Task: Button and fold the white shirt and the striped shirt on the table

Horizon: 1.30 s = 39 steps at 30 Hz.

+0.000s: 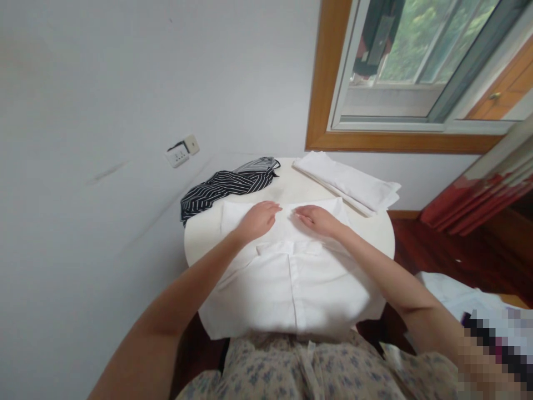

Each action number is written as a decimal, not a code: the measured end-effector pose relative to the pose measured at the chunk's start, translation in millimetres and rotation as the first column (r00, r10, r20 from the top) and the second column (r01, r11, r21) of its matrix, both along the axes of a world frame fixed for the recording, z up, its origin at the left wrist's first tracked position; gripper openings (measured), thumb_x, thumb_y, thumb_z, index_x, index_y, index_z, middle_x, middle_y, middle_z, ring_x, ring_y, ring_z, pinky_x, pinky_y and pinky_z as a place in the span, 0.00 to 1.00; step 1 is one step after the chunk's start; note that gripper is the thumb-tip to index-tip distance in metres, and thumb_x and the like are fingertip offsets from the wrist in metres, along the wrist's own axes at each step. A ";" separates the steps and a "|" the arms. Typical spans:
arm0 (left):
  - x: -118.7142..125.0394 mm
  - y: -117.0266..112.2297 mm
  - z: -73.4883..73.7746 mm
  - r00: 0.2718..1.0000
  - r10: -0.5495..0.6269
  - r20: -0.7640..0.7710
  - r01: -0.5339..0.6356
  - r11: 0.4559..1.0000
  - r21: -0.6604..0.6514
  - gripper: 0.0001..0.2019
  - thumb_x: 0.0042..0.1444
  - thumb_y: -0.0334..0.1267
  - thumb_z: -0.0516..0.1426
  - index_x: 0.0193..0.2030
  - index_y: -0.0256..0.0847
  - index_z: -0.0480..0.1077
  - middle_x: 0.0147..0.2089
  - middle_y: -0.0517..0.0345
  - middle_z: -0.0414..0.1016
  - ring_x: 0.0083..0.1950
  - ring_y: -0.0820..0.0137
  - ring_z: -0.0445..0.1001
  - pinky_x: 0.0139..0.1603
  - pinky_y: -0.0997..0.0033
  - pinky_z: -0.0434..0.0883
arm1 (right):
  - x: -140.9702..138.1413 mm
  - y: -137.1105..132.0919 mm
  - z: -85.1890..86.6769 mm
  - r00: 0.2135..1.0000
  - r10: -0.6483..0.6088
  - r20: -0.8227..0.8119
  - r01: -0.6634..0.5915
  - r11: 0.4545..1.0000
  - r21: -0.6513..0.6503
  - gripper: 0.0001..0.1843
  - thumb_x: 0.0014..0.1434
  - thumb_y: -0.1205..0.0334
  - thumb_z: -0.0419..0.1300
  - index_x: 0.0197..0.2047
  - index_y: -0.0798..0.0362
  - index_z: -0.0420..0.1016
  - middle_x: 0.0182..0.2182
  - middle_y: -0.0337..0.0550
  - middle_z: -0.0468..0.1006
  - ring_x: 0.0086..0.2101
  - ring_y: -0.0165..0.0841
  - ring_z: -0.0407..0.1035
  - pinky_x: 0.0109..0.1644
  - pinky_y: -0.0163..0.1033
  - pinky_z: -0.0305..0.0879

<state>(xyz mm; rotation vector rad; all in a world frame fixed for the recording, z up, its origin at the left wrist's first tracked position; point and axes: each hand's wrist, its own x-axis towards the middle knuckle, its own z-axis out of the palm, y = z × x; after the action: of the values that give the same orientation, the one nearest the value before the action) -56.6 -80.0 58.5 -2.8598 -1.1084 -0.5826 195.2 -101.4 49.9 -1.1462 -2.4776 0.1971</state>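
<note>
A white shirt (266, 289) lies spread over the table in front of me, its button placket running down the middle and its near edge hanging over the front. The collar sits just below my hands, and a flat white part reaches past them to the far side. My left hand (259, 221) rests over this far part, with fingers stretched towards the middle. Facing it across a small gap, my right hand (317, 220) is over the same cloth, its fingers loosely bent and apart. Neither hand visibly grips the fabric.
On the round cream table (287, 166) a black-and-white striped garment (229, 186) lies at the back left. Folded white cloth (345, 180) is at the back right. Behind stands a wall with a socket (178, 154). More light cloth (449, 294) is at lower right, near a red curtain (462, 200).
</note>
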 end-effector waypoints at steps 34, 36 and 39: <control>-66.5 36.8 -82.2 0.703 0.706 -0.088 -0.701 0.709 0.082 0.30 0.63 0.52 0.43 0.64 0.35 0.63 0.67 0.41 0.60 0.68 0.55 0.57 0.68 0.51 0.52 | 50.0 38.4 -75.6 0.633 -0.754 0.174 0.767 0.641 -0.012 0.37 0.65 0.40 0.36 0.68 0.53 0.56 0.68 0.51 0.52 0.67 0.43 0.43 0.67 0.57 0.37; -74.1 39.0 -82.5 0.671 0.738 -0.079 -0.735 0.675 0.069 0.30 0.63 0.50 0.43 0.64 0.32 0.63 0.67 0.39 0.59 0.68 0.53 0.57 0.67 0.50 0.54 | 53.5 39.7 -77.1 0.599 -0.785 0.155 0.795 0.606 -0.004 0.37 0.66 0.41 0.36 0.68 0.58 0.55 0.68 0.53 0.52 0.66 0.45 0.43 0.67 0.58 0.37; -82.1 38.4 -82.7 0.658 0.752 -0.048 -0.750 0.660 0.051 0.29 0.62 0.47 0.43 0.63 0.29 0.62 0.67 0.37 0.58 0.69 0.52 0.55 0.66 0.46 0.54 | 60.2 40.4 -80.1 0.567 -0.814 0.129 0.820 0.573 0.013 0.36 0.66 0.46 0.37 0.67 0.63 0.56 0.66 0.59 0.54 0.65 0.46 0.46 0.66 0.58 0.39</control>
<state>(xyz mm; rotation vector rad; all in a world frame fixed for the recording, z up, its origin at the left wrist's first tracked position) -138.7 -41.6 -24.2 -2.0385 -2.0523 -0.4141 255.4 -61.0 -30.2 -2.2490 -1.7426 -0.0963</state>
